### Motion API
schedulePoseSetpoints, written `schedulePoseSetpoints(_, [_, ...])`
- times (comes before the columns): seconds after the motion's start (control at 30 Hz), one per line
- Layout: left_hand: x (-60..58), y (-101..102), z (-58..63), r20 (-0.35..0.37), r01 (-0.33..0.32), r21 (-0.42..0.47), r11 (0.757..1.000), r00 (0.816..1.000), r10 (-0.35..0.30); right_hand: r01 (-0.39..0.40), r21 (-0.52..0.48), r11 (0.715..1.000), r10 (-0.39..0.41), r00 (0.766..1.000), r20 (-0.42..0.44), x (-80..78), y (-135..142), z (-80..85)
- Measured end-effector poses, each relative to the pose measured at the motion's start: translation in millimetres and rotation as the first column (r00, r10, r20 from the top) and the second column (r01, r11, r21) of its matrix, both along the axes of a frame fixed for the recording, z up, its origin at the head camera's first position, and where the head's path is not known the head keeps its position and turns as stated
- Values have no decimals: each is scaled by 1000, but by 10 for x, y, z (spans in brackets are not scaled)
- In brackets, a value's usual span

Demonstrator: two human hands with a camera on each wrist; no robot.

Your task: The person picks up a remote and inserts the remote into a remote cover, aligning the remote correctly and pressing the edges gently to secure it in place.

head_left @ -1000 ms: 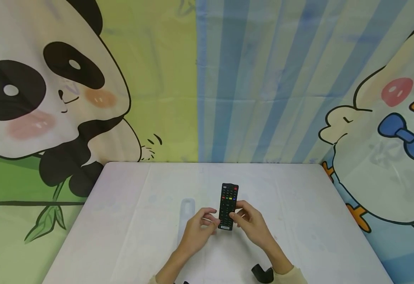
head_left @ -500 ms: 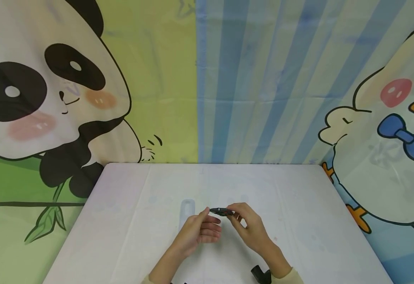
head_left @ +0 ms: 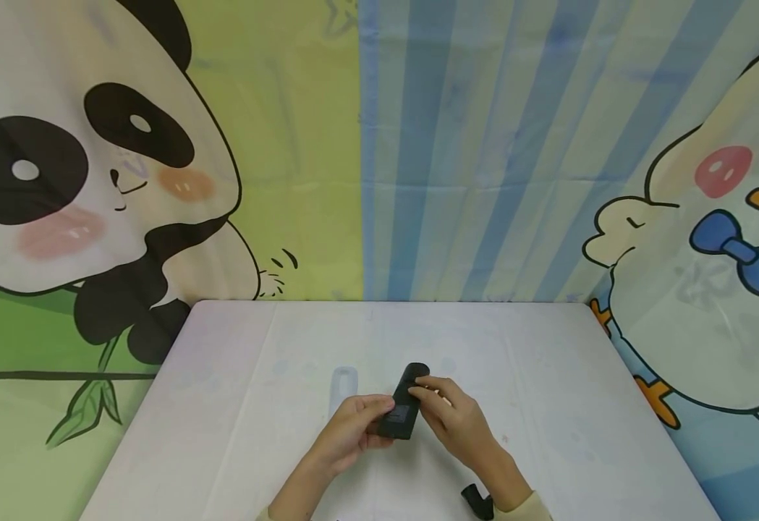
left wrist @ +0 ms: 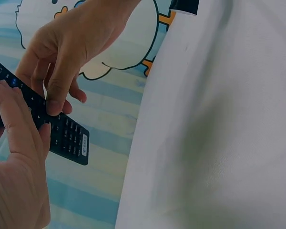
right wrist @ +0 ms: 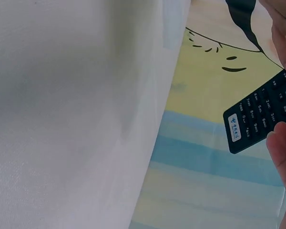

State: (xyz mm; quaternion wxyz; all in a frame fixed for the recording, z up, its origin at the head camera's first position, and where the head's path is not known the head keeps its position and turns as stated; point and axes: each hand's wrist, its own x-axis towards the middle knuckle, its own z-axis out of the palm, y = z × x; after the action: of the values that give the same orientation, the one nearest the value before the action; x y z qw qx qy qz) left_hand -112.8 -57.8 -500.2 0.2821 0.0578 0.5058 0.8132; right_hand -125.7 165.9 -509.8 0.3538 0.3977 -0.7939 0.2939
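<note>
A black remote control (head_left: 406,412) is held over the white table, its plain back facing up in the head view. My left hand (head_left: 352,427) grips its lower left side, thumb on the back and fingers underneath. At the upper right edge, my right hand (head_left: 460,420) pinches it, fingertips lying on the back. Seen from below in the left wrist view, the button side of the remote control (left wrist: 69,138) shows, with left fingertips across it and a right-hand digit at its edge. A white label (right wrist: 234,127) marks its end in the right wrist view.
The white table (head_left: 255,434) spreads around the hands. A pale blue elongated shape (head_left: 343,383) lies flat on it, left of the remote control. A short black object (head_left: 479,501) sits at the right wrist. Behind the table hangs a cartoon-printed backdrop (head_left: 483,145).
The remote control has been flipped from buttons up, through edge-on, to back up. My left hand, earlier at its left edge, now grips its lower end; the right hand stays on the right side.
</note>
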Motion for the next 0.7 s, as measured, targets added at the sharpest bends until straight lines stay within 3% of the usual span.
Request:
schedulePoseSetpoints(0.17, [17,8,10,-16,-4,5,1000,1000,4,12,1,1000,-12,1000,-4,8,-3,-10])
schedulePoseSetpoints(0.4, [56,23,19,-32,7,14,1000,999,-7,67,-31,997,-65,996,60,34,3,-44])
schedulePoseSetpoints(0.53, [70,29,-7,-53,-7,-14,1000,999,6,112,-157,981,-80,977,198,63,-13,-69])
schedulePoseSetpoints(0.57, [72,30,-17,-62,-14,-27,1000,998,12,121,-201,972,-65,962,266,71,-15,-66])
schedulePoseSetpoints(0.6, [74,30,-25,-74,-21,-42,999,997,18,123,-252,960,-23,930,366,79,-16,-54])
schedulePoseSetpoints(0.63, [76,28,-32,-87,-27,-56,998,996,23,129,-308,943,35,880,474,88,-17,-32])
schedulePoseSetpoints(0.67, [78,27,-37,-99,-31,-68,997,995,24,142,-366,920,102,813,573,95,-17,-8])
schedulePoseSetpoints(0.7, [79,24,-40,-108,-32,-79,996,994,24,167,-415,895,174,725,666,101,-14,18])
